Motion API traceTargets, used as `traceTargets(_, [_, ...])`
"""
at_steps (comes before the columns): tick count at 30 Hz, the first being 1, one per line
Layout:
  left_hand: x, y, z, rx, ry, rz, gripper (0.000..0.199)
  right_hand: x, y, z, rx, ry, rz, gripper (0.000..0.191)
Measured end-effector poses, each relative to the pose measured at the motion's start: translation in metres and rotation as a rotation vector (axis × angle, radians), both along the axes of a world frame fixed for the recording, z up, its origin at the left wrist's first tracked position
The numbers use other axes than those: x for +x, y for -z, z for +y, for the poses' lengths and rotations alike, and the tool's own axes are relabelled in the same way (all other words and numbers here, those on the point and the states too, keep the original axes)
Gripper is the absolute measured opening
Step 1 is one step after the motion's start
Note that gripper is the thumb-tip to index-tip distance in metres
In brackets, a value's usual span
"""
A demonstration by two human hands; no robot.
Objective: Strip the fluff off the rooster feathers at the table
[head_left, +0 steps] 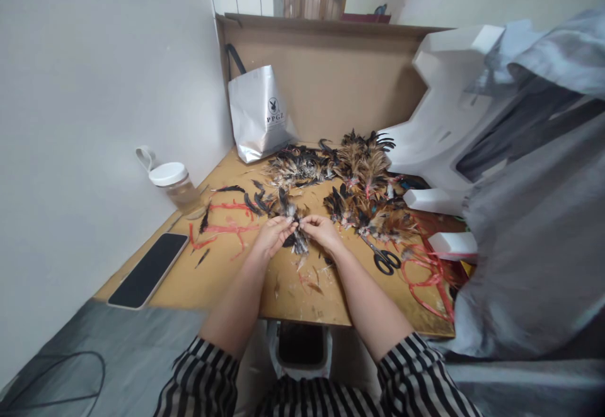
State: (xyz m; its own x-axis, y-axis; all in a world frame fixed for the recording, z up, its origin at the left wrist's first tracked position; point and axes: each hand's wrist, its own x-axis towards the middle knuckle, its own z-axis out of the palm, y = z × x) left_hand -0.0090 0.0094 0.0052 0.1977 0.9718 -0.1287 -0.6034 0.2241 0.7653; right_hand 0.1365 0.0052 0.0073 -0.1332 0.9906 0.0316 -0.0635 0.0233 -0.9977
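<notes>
Both hands meet over the middle of the wooden table (pixel 278 297). My left hand (pixel 275 234) pinches dark feathers (pixel 300 245) with its thumb and fingers. Close beside it, my right hand (pixel 319 228) is closed in a pinch at the same small bunch; the exact part between its fingertips is too small to make out. Brown and black feather bundles (pixel 373 215) lie to the right of my hands. Behind them is a larger pile of loose feathers (pixel 297 164). Single black feathers (pixel 230 188) are scattered to the left.
Black-handled scissors (pixel 386 261) and red plastic strips (pixel 428 272) lie at the right. At the left are a phone (pixel 149 272) and a white-lidded jar (pixel 177 187). A silver bag (pixel 259 114) leans against the back cardboard panel (pixel 350 77). White foam (pixel 435 114) and grey cloth (pixel 543 234) border the right side.
</notes>
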Motion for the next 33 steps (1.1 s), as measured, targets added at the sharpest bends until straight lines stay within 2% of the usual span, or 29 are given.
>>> traceTargets(7, [0.0009, -0.0024, -0.002, 0.016, 0.022, 0.004, 0.004, 0.0004, -0.0005, -0.0009, -0.042, -0.02, -0.007, 0.023])
traceTargets(21, [0.0002, 0.0031, 0.0004, 0.042, 0.034, -0.033, 0.005, 0.001, -0.0039, -0.0017, -0.09, -0.039, 0.041, 0.025])
traceTargets(29, [0.0011, 0.0026, -0.0001, 0.047, 0.06, -0.012, 0.008, -0.0015, 0.0001, 0.0003, -0.051, 0.036, -0.008, 0.023])
traceTargets(33, [0.0006, 0.0042, 0.0006, 0.051, 0.049, -0.012, 0.01, -0.0012, -0.0039, -0.0006, -0.063, 0.026, 0.054, 0.019])
